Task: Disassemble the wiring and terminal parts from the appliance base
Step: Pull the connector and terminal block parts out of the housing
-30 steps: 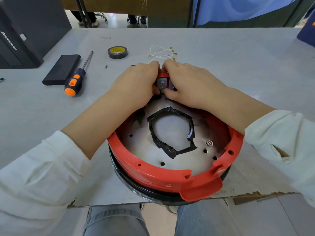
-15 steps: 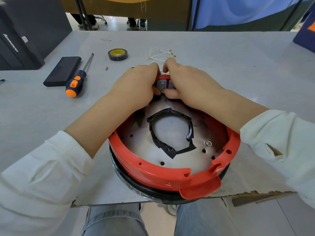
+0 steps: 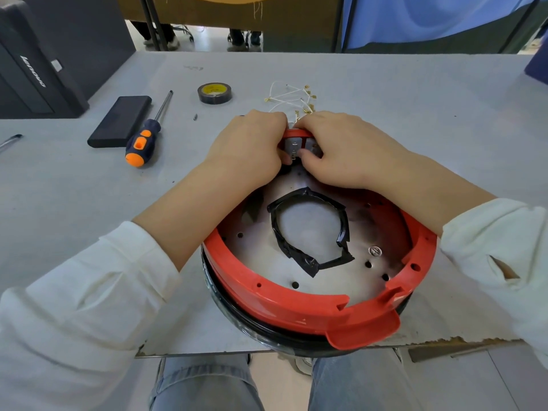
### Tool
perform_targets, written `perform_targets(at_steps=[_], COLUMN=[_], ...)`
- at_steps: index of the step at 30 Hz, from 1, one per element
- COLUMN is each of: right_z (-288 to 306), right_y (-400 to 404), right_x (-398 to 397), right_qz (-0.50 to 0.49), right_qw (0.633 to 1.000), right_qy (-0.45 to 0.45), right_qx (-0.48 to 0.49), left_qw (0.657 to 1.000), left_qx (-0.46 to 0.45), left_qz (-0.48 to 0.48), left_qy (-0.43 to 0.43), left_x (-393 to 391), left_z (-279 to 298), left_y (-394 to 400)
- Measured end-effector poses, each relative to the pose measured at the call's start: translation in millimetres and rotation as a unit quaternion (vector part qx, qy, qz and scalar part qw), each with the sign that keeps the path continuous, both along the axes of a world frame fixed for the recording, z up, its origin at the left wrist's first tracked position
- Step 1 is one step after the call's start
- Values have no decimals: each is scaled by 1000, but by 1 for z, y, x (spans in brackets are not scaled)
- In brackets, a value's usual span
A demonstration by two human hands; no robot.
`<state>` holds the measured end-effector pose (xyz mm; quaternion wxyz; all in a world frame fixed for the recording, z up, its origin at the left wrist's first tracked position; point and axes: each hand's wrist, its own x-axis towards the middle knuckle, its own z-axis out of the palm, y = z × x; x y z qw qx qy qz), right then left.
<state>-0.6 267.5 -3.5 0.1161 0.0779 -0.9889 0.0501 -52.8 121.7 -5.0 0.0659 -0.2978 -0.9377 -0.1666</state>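
The red appliance base point(image 3: 267, 295) sits at the desk's point(image 3: 385, 93) near edge, overhanging it slightly, as it did a second ago. Both hands remain at its far rim: the left hand point(image 3: 249, 146) and right hand point(image 3: 341, 149) curl their fingers around the grey terminal block point(image 3: 293, 145), with the right thumb now pressed lower against it. Loose white wires point(image 3: 290, 94) lie just beyond the hands, unmoved.

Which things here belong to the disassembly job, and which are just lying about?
In the job:
appliance base
terminal block
left hand
right hand
loose white wires
screwdriver, likely

Lying about:
tape roll
flat black case
black computer tower
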Motion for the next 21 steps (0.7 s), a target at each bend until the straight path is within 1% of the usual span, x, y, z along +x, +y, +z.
perform_targets(at_steps=[11, 21], right_z=[0, 1], right_y=[0, -3], right_x=[-5, -7], right_qz=[-15, -32], right_qw=[1000, 999], right_qy=[4, -8], right_qx=[5, -15], left_qw=[999, 999], left_qx=[-21, -26], left_qz=[5, 12], left_qy=[24, 22], left_x=[-3, -3], left_z=[1, 3], left_y=[3, 4])
